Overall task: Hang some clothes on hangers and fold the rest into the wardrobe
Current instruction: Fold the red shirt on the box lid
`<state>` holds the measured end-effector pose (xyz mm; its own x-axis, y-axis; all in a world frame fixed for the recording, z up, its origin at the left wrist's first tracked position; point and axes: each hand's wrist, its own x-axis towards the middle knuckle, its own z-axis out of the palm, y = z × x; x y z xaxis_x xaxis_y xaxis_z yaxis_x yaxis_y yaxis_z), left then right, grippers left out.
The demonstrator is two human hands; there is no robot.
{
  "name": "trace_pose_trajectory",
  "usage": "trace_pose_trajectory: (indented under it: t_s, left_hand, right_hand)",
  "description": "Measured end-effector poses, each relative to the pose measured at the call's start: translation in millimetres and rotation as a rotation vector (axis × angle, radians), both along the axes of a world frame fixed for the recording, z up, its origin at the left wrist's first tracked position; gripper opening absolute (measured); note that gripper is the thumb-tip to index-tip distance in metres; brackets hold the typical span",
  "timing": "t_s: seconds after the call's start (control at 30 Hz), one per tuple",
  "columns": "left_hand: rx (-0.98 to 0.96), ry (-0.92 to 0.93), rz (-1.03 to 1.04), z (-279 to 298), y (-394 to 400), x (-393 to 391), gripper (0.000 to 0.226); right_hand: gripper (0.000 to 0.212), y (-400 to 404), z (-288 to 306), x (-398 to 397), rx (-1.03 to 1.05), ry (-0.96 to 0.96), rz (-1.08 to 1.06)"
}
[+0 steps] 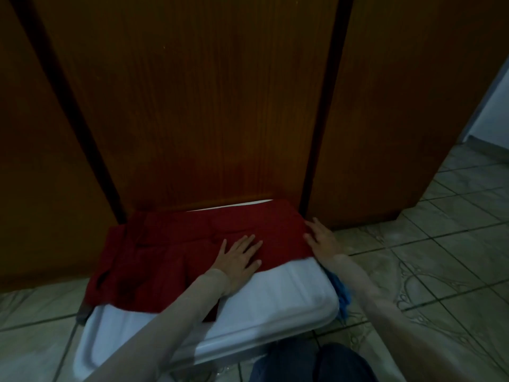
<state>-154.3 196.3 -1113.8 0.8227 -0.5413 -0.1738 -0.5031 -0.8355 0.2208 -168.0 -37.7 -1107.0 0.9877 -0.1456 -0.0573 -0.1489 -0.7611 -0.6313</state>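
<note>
On the left we see a red garment (176, 252) spread over a white lid (275, 296) on the tiled floor (440, 244), against the wooden wardrobe doors (192, 106). Our left hand (239, 257) lies flat on the garment, fingers straight and spread. Our right hand (322, 238) rests at the garment's right edge, fingers straight and close together. Blue cloth (343, 293) peeks out beside the lid.
</note>
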Motion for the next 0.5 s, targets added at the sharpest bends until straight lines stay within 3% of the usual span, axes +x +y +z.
trace_pose_trajectory:
  t_s: [0.07, 0.13, 0.2, 0.33, 0.5]
  left_hand:
    - [0.089, 0.021, -0.015, -1, 3, -3, 0.055]
    - [0.144, 0.012, -0.015, 2, 8, -3, 0.056]
    - [0.205, -0.026, 0.002, 5, 16, -3, 0.056]
    - [0.184, -0.063, 0.079, 13, 43, -1, 0.061]
    - [-0.166, -0.068, 0.198, 26, 91, -5, 0.053]
  right_hand:
    - [0.052, 19, -1, 1, -0.170, 0.082, 0.128]
    - [0.055, 34, -2, -1, -0.502, 0.148, 0.220]
    - [0.056, 48, -4, -6, -0.705, 0.167, 0.277]
    - [0.059, 78, -6, -13, -0.645, 0.201, 0.359]
    - [0.065, 122, -4, -24, -0.441, 0.075, 0.541]
